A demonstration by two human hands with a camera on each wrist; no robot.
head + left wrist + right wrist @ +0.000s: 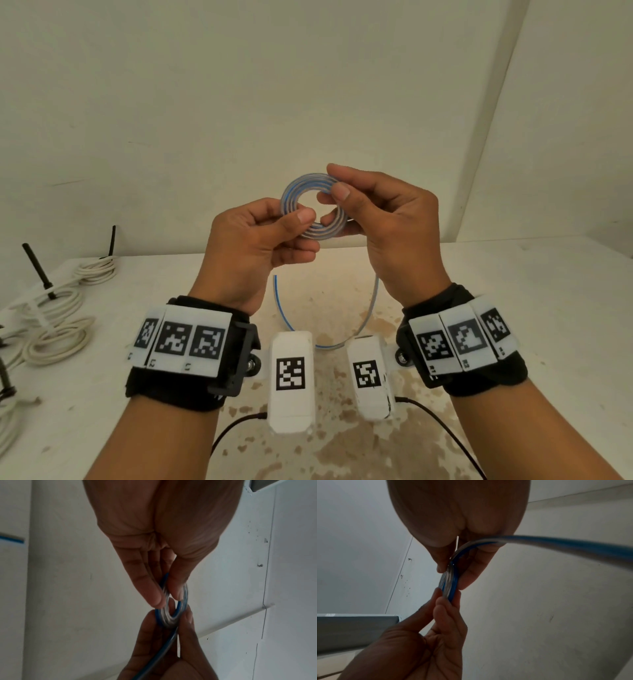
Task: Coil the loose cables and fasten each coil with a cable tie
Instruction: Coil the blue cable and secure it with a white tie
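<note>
A small coil (301, 195) of flat clear cable with a blue stripe is held up above the table between both hands. My left hand (291, 222) pinches its lower left side between thumb and fingers. My right hand (334, 195) pinches its upper right side. The cable's loose tail (279, 308) hangs down from the hands in a loop to the table (513, 308). In the left wrist view the coil (181, 604) is seen edge-on between the fingertips. In the right wrist view the coil (448, 580) leads into a tail (573, 546) running off to the right.
Several white cable coils (58, 329) fastened with white ties lie at the table's left edge, with black rods (37, 270) beside them. The table top is white with brown stains. A plain wall stands behind the table.
</note>
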